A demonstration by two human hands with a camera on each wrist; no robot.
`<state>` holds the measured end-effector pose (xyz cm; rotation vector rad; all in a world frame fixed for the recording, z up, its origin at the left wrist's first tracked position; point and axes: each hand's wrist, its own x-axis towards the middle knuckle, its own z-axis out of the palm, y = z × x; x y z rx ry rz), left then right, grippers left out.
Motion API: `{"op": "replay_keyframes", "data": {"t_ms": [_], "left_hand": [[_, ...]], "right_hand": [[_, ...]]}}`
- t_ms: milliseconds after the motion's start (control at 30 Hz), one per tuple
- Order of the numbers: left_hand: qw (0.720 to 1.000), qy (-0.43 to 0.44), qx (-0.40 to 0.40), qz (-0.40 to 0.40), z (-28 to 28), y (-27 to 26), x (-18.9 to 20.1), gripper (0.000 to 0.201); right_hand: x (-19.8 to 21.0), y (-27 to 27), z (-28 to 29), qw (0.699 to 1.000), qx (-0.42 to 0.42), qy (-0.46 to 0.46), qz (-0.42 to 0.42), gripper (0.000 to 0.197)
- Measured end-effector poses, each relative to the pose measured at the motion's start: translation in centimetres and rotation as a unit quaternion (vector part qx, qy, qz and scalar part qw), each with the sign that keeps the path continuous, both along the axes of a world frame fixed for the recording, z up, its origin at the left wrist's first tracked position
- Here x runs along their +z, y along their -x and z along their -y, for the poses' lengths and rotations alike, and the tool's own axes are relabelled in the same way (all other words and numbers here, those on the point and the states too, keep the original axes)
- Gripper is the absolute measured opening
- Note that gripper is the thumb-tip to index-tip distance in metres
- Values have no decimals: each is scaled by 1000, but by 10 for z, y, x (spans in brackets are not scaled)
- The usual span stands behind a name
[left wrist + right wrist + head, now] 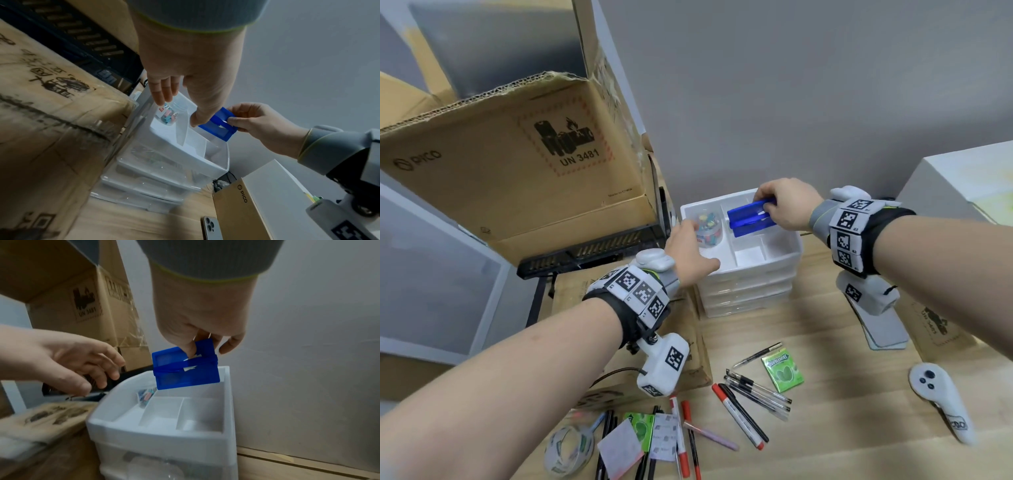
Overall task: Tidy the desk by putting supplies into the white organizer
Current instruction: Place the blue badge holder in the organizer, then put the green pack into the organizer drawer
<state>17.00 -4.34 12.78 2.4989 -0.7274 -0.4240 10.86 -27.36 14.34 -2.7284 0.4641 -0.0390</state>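
Observation:
The white organizer [751,265] is a small drawer unit with a divided open tray on top. A clear jar of coloured clips [709,228] stands in the tray's left compartment. My right hand [763,202] pinches a blue plastic box [751,219] by its far end and holds it tilted just above the tray's back compartment; it is the same blue box [185,374] and right hand [197,347] in the right wrist view. My left hand [688,250] hovers over the jar [170,115] with fingers [162,97] straight, holding nothing.
Several pens and markers [750,401], a green gum pack [782,373], a tape roll [568,448] and sticky notes [621,445] lie on the wooden desk in front. A white controller [941,401] lies right. Cardboard boxes [517,164] stand close on the left.

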Motion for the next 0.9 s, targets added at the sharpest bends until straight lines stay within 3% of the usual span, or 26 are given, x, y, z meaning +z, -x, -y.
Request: {"op": "replay_keyframes", "data": {"t_ms": [100, 233, 467, 633, 767, 900], "left_hand": [[999, -40, -9, 2, 0, 0, -3, 61], [998, -58, -18, 5, 0, 1, -7, 49], [998, -62, -24, 19, 3, 4, -8, 59], [999, -21, -20, 39, 3, 22, -8, 51], [998, 12, -44, 40, -1, 41, -12, 42], [995, 57, -77, 34, -3, 61, -14, 28]], "right_hand": [[-13, -3, 0, 999, 4, 32, -19, 36], [-25, -5, -1, 1000, -1, 16, 21, 39], [-39, -6, -3, 992, 11, 120, -42, 38], [-44, 7, -15, 987, -17, 161, 7, 28], [-40, 30, -27, 989, -15, 115, 91, 41], [-41, 56, -39, 986, 29, 8, 164, 37]]}}
